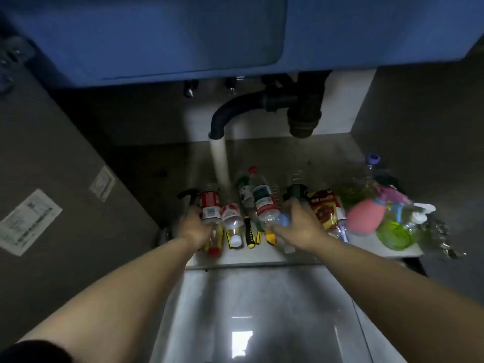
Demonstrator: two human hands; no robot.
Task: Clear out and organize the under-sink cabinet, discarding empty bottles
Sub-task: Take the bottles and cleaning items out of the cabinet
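- While you reach into the cabinet (262, 153), your left hand (195, 227) curls around the red-labelled bottle (210, 208) lying at the left end of the row, fingers closed on its side.
- Your right hand (301, 226) presses over a clear bottle (277, 222) near the front edge; how firmly it grips, you cannot tell.
- Between your hands lie more bottles on their sides, with screwdrivers (250, 233) beneath them.
- Right of your right hand sit a snack packet (324, 208), a pink sponge (364, 217) and a green spray bottle (395, 231).
- Overhead hangs the black drain pipe (301, 106).
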